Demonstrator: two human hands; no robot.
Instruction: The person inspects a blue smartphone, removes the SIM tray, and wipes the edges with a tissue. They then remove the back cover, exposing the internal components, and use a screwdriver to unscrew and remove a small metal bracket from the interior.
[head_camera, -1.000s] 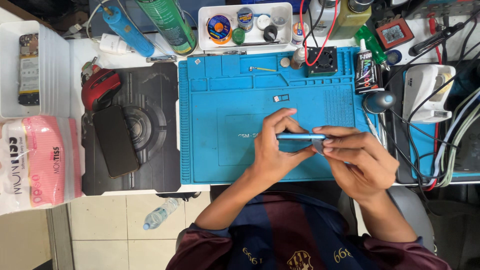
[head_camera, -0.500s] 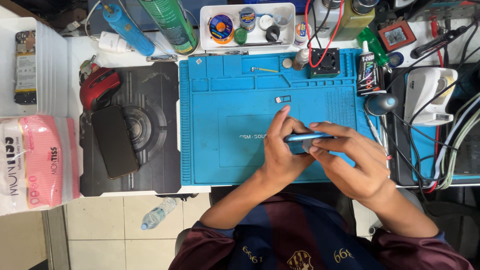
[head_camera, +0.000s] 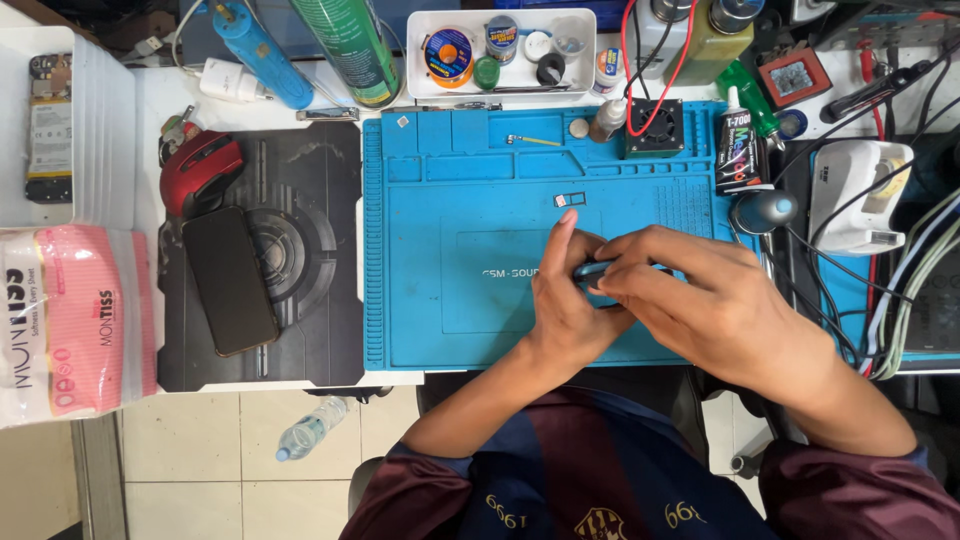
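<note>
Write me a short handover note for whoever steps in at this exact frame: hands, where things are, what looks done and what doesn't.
Left hand: grips the left end of a thin blue phone, held edge-on above the blue work mat.
Right hand: fingers curled over the phone's right part; what they are doing to it is hidden.
Nearby: a small tray-like part lies on the mat just beyond the hands; a black phone rests face down on the dark mat, beside a red mouse.
Done: the small part is out on the mat.
Left: the blue phone is in hand, not set down.
</note>
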